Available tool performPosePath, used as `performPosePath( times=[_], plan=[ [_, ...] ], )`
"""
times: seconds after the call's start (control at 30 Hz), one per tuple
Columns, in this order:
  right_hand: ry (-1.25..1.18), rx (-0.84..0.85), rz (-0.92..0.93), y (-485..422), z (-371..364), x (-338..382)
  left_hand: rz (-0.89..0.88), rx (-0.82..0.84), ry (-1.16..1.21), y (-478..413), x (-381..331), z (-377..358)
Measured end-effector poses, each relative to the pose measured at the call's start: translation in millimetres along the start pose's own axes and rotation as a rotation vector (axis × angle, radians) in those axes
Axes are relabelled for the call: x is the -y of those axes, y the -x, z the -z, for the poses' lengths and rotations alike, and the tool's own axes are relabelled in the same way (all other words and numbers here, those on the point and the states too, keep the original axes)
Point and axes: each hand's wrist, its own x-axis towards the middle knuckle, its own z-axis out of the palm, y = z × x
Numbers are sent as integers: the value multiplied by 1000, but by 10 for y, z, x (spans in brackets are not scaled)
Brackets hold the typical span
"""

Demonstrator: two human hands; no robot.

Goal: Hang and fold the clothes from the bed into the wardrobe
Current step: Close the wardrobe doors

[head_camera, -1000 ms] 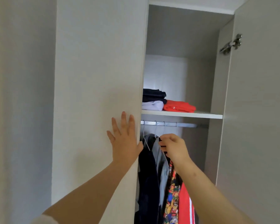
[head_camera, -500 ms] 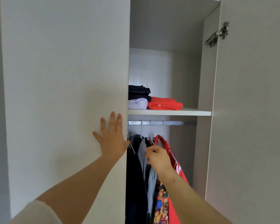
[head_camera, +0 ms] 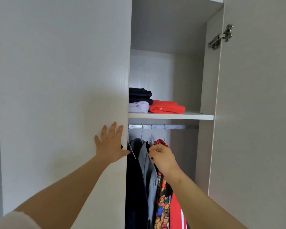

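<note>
Inside the open bay of the tall white laminate wardrobe [head_camera: 168,71]: L arm is stretched fwd and up, left hand [head_camera: 111,144] flat on the closed white door panel [head_camera: 64,80] right at its inner edge. Palm is on the panel, fingers straight and spread, thumb out toward the opening. R arm reaches in from lower right w/ wrist bent, and right hand [head_camera: 162,158] is back-of-hand to cam at the top of the hung clothes. Its fingers are curled in, tips bunched at the collar of the red garment with white stripe [head_camera: 177,209]; can't tell if they pinch cloth or hanger. The round silver metal rail [head_camera: 178,126] carries thin wire hanger hooks [head_camera: 151,133]. Hung L to R: dark navy garment [head_camera: 135,179], grey shirt [head_camera: 149,171], cartoon-print fabric [head_camera: 163,204], then the red one. The white shelf board [head_camera: 188,116] sits just above the rail. On its left part are folded dark navy items [head_camera: 139,95] stacked on a folded pale lilac piece [head_camera: 139,107], w/ a folded orange-red top [head_camera: 167,107] touching beside them. The R door [head_camera: 257,113] is swung open, and its silver metal hinge [head_camera: 221,38] shows near the top.
</note>
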Motion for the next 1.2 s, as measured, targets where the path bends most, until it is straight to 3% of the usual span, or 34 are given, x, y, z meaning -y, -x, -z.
performPosePath(
  times=[0.13,0.37,0.53,0.83,1.0,1.07,1.2],
  plan=[
    [47,-58,35,101,245,92,-57,-65,210,131,-228,144],
    [129,-242,92,466,1017,232,-153,-57,856,345,-1116,563],
    [277,-431,122,898,1705,341,-272,-96,940,620,-1832,696],
    [448,-774,145,1610,2708,288,-462,54,1033,1188,-2914,820],
    [229,-992,106,1773,3048,188,-519,117,1099,1347,-3213,763],
    [134,-970,47,1790,3155,142,-522,111,1102,1371,-3240,734],
    [-85,-719,-9,1760,3193,32,-503,109,1092,1412,-3162,687]
  ],
)
